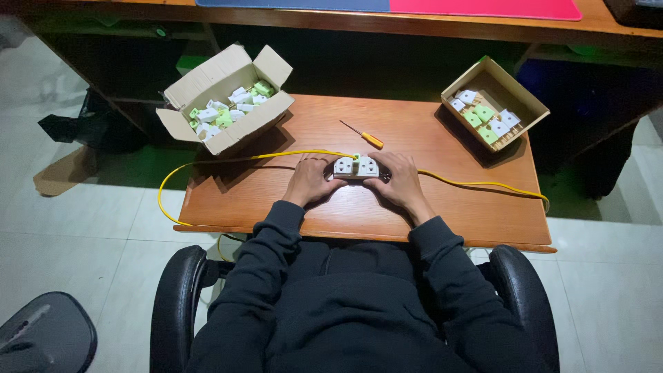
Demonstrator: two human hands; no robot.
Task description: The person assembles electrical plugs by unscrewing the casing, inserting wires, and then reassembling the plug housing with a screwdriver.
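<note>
My left hand (312, 181) and my right hand (399, 182) rest on the wooden table (442, 207), both closed around a white socket unit (356, 166) held between them at the table's middle. The unit shows two white socket faces side by side with a small green part at its top. A yellow cable (228, 160) runs across the table and passes behind the socket unit. Past my hands lies a screwdriver (362, 135) with an orange handle, touched by neither hand.
An open cardboard box (224, 97) of several white and green socket parts stands at the table's far left. A smaller cardboard box (494, 103) with several similar parts sits far right. A black chair armrest (173, 304) flanks each side. A wooden shelf edge runs behind.
</note>
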